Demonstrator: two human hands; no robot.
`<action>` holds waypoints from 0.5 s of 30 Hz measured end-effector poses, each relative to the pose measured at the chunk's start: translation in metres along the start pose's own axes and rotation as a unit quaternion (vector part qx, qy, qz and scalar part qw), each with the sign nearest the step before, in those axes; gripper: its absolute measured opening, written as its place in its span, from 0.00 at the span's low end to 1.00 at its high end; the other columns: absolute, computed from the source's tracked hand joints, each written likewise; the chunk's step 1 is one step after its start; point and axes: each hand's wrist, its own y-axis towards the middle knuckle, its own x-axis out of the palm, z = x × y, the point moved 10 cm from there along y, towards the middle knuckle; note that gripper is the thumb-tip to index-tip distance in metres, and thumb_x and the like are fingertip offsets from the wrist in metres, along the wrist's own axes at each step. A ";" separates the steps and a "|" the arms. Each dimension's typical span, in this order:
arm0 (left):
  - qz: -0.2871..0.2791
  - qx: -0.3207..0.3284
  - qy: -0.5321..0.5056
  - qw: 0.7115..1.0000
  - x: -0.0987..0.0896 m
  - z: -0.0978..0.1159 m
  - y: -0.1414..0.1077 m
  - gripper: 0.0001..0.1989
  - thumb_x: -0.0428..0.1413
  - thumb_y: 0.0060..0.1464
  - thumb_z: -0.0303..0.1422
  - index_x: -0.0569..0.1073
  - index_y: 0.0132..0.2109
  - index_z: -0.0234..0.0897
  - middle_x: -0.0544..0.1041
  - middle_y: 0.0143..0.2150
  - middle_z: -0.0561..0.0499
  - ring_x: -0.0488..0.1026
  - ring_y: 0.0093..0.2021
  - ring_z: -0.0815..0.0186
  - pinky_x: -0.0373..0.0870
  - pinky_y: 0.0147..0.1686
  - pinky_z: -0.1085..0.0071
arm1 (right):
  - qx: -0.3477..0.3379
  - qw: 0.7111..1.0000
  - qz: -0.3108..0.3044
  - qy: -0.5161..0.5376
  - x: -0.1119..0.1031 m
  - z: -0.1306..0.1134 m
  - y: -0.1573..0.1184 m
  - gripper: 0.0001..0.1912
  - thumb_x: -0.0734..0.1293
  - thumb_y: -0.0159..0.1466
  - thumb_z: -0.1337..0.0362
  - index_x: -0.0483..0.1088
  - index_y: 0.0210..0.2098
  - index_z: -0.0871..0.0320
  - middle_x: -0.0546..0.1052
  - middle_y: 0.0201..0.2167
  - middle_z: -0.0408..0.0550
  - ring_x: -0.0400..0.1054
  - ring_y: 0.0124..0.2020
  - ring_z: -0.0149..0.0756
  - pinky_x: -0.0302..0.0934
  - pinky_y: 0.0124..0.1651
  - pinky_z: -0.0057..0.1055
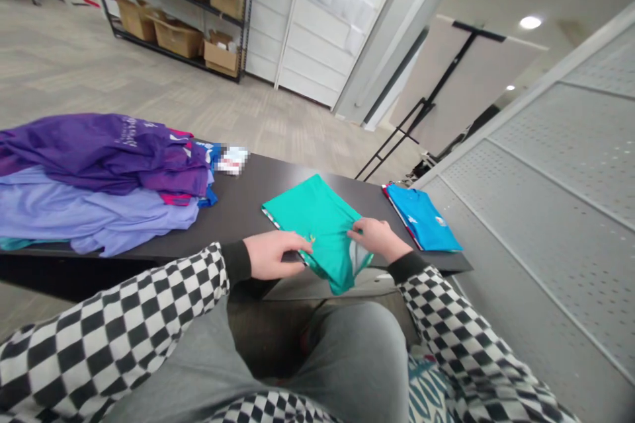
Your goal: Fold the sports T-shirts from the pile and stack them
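Note:
A folded teal shirt (315, 218) lies on the dark table (238, 211), its lower end hanging past the near edge. My left hand (272, 254) grips its near left edge, and my right hand (380, 238) holds the fabric on its right side. Both checkered sleeves end in black cuffs. To the right lies a folded blue shirt (423, 217) with a red edge, close to my right hand but apart from it. A pile of purple and lavender garments (104, 172) sits at the table's left end.
A small white label with a blurred patch (233, 159) lies behind the pile. Beyond the table, a metal shelf (173, 13) holds several cardboard boxes. A perforated grey panel (526, 205) stands along the right side, and my grey-trousered legs lie below the table edge.

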 end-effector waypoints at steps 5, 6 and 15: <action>0.037 0.042 -0.004 0.998 -0.010 0.010 0.009 0.13 0.58 0.71 0.33 0.84 0.55 0.40 0.87 0.59 0.41 0.82 0.61 0.55 0.74 0.67 0.58 | 0.016 0.999 0.043 -0.005 -0.016 0.044 -0.003 0.11 0.70 0.71 0.62 0.87 0.46 0.53 0.85 0.58 0.55 0.75 0.61 0.50 0.65 0.65 0.42; 0.042 0.031 0.007 0.999 -0.014 0.002 0.010 0.12 0.57 0.71 0.32 0.84 0.54 0.39 0.87 0.56 0.41 0.83 0.58 0.55 0.75 0.65 0.59 | 0.036 0.997 0.063 0.006 -0.018 0.050 -0.009 0.13 0.69 0.71 0.63 0.87 0.47 0.54 0.85 0.56 0.55 0.76 0.59 0.48 0.66 0.63 0.39; 0.091 -0.050 0.091 0.990 -0.041 -0.044 0.006 0.15 0.55 0.71 0.35 0.86 0.52 0.38 0.87 0.55 0.42 0.81 0.57 0.52 0.75 0.64 0.54 | 0.108 0.990 -0.005 0.089 0.042 0.081 -0.051 0.19 0.64 0.74 0.63 0.88 0.53 0.53 0.88 0.47 0.55 0.83 0.48 0.47 0.69 0.53 0.35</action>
